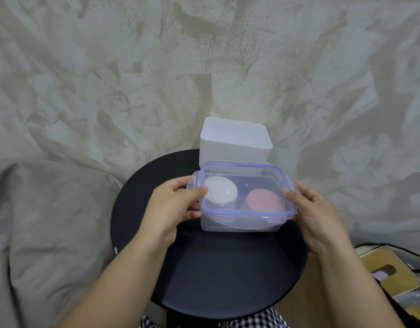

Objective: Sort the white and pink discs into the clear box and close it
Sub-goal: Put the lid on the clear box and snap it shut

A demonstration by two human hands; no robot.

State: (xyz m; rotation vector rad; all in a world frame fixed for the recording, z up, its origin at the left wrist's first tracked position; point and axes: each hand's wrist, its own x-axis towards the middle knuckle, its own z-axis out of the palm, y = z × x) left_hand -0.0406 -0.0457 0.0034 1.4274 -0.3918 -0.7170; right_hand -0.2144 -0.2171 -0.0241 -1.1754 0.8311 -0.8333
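- Checked cloth [251,319], nearest the lens, is cut off by the bottom edge.
- Two bare forearms reach over a round black table [228,268].
- The left hand [173,204] and right hand [315,209] clamp opposite ends of the clear box [242,224], thumbs on its purple-rimmed lid [247,185].
- Between the hands, seen through the lid: a white disc [221,189] near the left thumb, a pink disc [264,200] near the right.
- Whether the side latches are snapped cannot be told; fingers cover them.
- Beyond the grip stands a white tub [235,140], its base hidden.
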